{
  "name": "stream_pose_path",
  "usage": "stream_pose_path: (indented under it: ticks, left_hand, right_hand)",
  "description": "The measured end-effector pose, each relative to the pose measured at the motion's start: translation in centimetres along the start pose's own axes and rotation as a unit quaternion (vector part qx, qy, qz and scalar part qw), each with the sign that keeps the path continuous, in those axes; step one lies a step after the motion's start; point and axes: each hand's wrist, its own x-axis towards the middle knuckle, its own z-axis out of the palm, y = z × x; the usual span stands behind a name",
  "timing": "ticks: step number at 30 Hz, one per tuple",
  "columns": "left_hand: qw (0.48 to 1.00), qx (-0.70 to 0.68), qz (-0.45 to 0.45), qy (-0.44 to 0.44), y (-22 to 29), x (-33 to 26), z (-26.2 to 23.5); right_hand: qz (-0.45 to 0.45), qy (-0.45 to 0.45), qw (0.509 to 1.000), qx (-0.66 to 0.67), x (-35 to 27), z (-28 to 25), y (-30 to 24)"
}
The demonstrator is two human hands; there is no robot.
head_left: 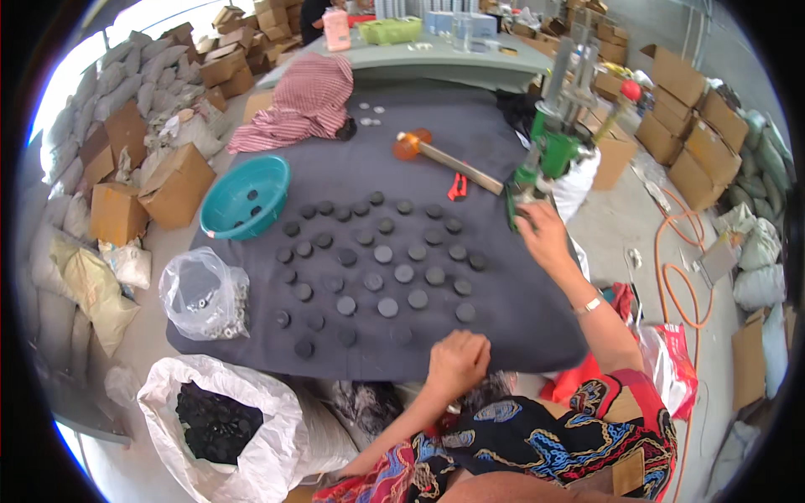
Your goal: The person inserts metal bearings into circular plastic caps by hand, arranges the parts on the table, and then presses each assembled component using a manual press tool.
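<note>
My left hand [459, 362] rests at the front edge of the dark cloth-covered table, its fingers curled closed. Whatever it may hold is hidden. At the right side of the table, my right hand [543, 235] reaches to the base of a green hand press [553, 151] with a red lever knob [631, 90]. Its fingers are bent together at the press bed, and anything pinched there is too small to make out. Several round black caps [403, 273] lie spread over the middle of the cloth, the nearest ones a short way left of my left hand.
A teal basin [243, 201] with a few black pieces sits at the left, near a clear plastic bag [201, 289] of small parts. Below stands a white sack [285, 419] of black pieces. A mallet [457, 166], red-handled snips [458, 186] and striped cloth [310, 96] lie farther back.
</note>
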Motion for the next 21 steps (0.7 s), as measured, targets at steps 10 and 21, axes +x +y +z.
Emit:
stream_pose_path:
  ticks: [10, 21]
  left_hand:
    - [1.000, 0.005, 0.006, 0.011, 0.3, 0.7, 0.2]
    - [1.000, 0.022, -0.014, -0.009, 1.6, 0.2, -0.1]
  right_hand:
    - [0.299, -0.053, 0.947, -0.108, -19.2, -10.7, 0.8]
    - [0.324, -0.028, 0.940, -0.098, -20.1, -10.7, -0.1]
